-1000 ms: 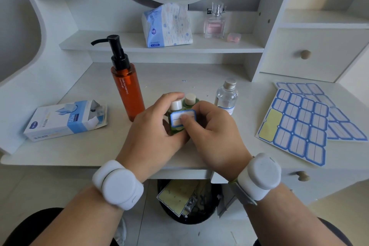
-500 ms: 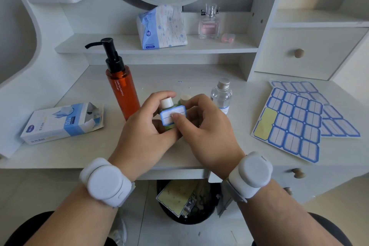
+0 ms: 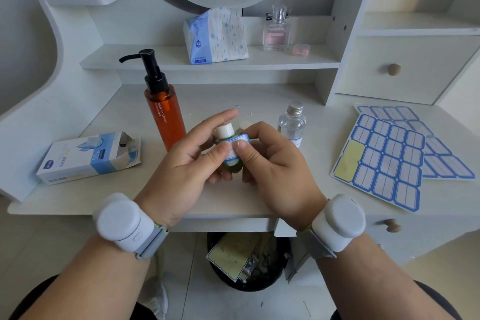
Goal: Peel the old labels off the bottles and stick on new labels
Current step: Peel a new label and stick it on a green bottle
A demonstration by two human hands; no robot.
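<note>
A small green bottle (image 3: 232, 165) with a white cap is held above the desk between both hands. A blue-bordered white label (image 3: 237, 143) lies across its front. My left hand (image 3: 181, 163) grips the bottle from the left, thumb on the label's left end, index finger stretched out past the cap. My right hand (image 3: 272, 163) grips it from the right, thumb pressing the label's middle. A second small bottle's cap (image 3: 244, 125) peeks out behind my right fingers. Two sheets of blue labels (image 3: 384, 158) lie on the desk at the right.
An orange pump bottle (image 3: 163, 112) stands left of my hands, a clear bottle (image 3: 292, 125) with a silver cap right of them. An opened blue and white box (image 3: 88, 156) lies at the left. A black bin (image 3: 246, 262) with used backing sheets sits under the desk.
The bottle has been lifted and tilted toward me. My left thumb has come onto the label's left end and my left index finger has straightened out.
</note>
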